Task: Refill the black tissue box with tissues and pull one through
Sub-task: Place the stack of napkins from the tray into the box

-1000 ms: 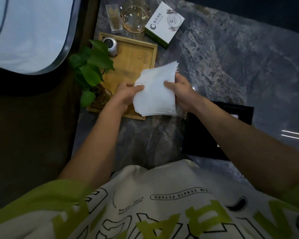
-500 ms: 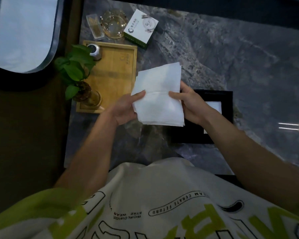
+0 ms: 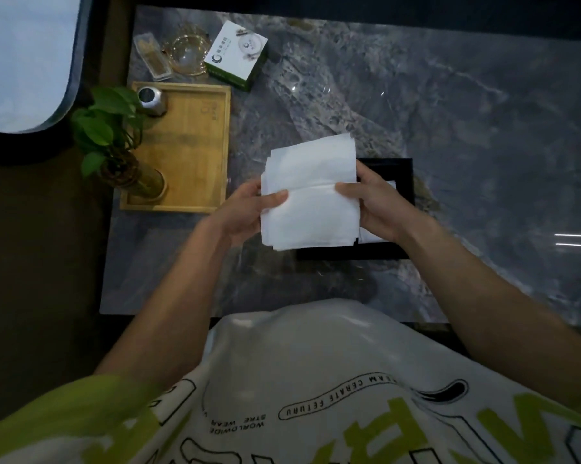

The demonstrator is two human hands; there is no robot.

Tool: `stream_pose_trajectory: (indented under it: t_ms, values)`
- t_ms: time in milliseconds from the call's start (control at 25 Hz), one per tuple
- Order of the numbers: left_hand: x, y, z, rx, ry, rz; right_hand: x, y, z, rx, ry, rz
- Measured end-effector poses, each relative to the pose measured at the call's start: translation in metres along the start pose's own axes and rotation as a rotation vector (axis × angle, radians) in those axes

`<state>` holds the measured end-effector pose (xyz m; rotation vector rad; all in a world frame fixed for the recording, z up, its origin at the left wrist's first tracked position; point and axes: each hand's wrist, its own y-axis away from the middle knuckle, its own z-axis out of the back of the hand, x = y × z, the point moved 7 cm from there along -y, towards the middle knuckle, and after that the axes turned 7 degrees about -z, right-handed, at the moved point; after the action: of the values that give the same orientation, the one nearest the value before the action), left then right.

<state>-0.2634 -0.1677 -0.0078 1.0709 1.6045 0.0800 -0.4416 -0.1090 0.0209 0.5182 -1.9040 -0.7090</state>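
A stack of white tissues (image 3: 311, 192) is held above the grey marble table (image 3: 450, 128). My left hand (image 3: 245, 212) grips its left edge, thumb on top. My right hand (image 3: 373, 204) grips its right edge. Under and to the right of the stack lies the black tissue box (image 3: 401, 177), mostly hidden by the tissues and my right hand. A bit of white shows inside the box next to my right hand.
A wooden tray (image 3: 192, 152) at the left holds a green plant in a glass vase (image 3: 115, 142) and a small metal tin (image 3: 151, 100). Behind it stand a white-and-green carton (image 3: 237, 55), a glass ashtray (image 3: 187, 55) and a small clear case (image 3: 150, 58).
Both hands have carried the tissue stack to the right, from over the wooden tray to over the left side of the black box. The camera view has shifted too.
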Motion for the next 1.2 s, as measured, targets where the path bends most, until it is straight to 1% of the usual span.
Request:
stream_pose_trajectory:
  t_ms: [120,280,440,680,1000,1200]
  values:
    - [0.004,0.006,-0.022,-0.031,-0.026,0.013,-0.003,0.013,0.016,0.029,0.008,-0.03]
    - [0.014,0.012,-0.037,-0.045,0.017,0.027,-0.006,0.026,0.031,0.048,0.027,-0.051]
    - [0.019,0.015,-0.046,-0.051,0.059,0.003,-0.013,0.031,0.045,0.025,0.031,-0.061]
    - [0.02,0.014,-0.056,-0.105,0.007,0.013,-0.019,0.038,0.069,0.044,-0.005,-0.07]
    - [0.023,0.007,-0.075,-0.062,0.046,-0.024,-0.015,0.049,0.086,0.091,-0.093,-0.03]
    - [0.018,0.004,-0.085,-0.05,0.061,-0.051,-0.017,0.051,0.094,0.057,-0.11,0.001]
